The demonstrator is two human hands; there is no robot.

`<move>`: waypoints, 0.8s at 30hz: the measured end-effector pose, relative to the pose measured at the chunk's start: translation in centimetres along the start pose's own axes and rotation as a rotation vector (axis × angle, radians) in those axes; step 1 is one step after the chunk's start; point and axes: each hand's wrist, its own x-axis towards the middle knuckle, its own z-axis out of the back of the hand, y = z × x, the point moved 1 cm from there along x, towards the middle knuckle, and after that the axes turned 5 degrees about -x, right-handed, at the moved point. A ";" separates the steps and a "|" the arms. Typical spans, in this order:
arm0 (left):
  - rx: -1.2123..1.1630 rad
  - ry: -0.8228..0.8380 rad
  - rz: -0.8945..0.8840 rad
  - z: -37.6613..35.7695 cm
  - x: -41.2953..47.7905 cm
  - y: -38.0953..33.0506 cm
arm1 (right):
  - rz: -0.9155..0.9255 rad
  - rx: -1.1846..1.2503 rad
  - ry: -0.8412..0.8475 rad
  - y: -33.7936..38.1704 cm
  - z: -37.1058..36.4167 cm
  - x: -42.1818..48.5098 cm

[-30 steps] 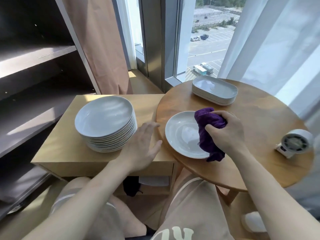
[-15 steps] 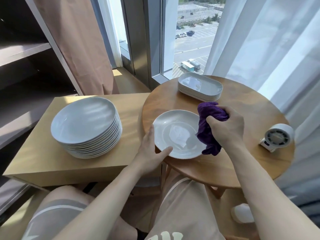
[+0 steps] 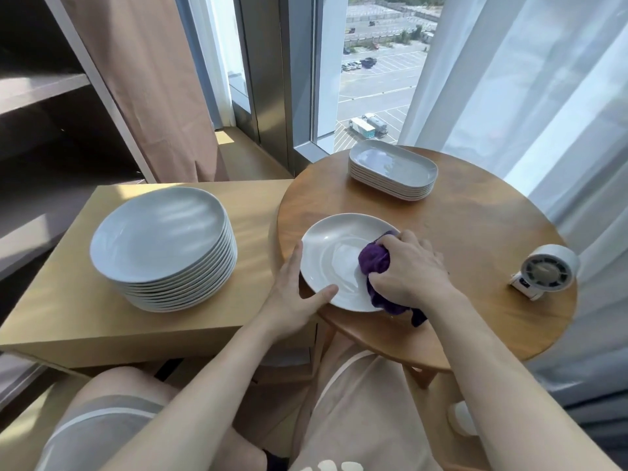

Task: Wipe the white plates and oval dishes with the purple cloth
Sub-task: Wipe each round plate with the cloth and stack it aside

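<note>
A single white plate point(image 3: 331, 258) lies on the round wooden table point(image 3: 475, 232) near its left edge. My right hand point(image 3: 413, 270) grips the bunched purple cloth point(image 3: 373, 261) and presses it onto the plate's right half. My left hand point(image 3: 292, 295) holds the plate's left rim, thumb lying on the rim and fingers along the edge. A tall stack of white round plates point(image 3: 163, 246) stands on the low wooden cabinet point(image 3: 85, 317) to the left. A stack of white oval dishes point(image 3: 392, 173) sits at the table's far side.
A small white fan point(image 3: 543, 275) stands at the table's right edge. Dark shelves point(image 3: 40, 130) rise on the left, with curtains and a window behind. My knees are below the table's front edge.
My right hand has come down and pressed the cloth onto the plate. My left hand reached the plate's left rim and holds it. The view has shifted.
</note>
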 end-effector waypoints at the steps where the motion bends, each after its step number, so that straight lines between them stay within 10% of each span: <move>1: -0.010 0.006 0.004 0.0 0.0 0.0 | -0.003 -0.008 0.030 0.2 0.2 -0.1; 11: -0.100 0.072 0.036 0.3 0.4 0.2 | 0.274 0.157 0.141 3.7 -1.3 0.6; 24: 0.122 0.028 -0.023 0.3 0.0 0.3 | 0.166 -0.080 -0.256 5.6 -4.5 6.4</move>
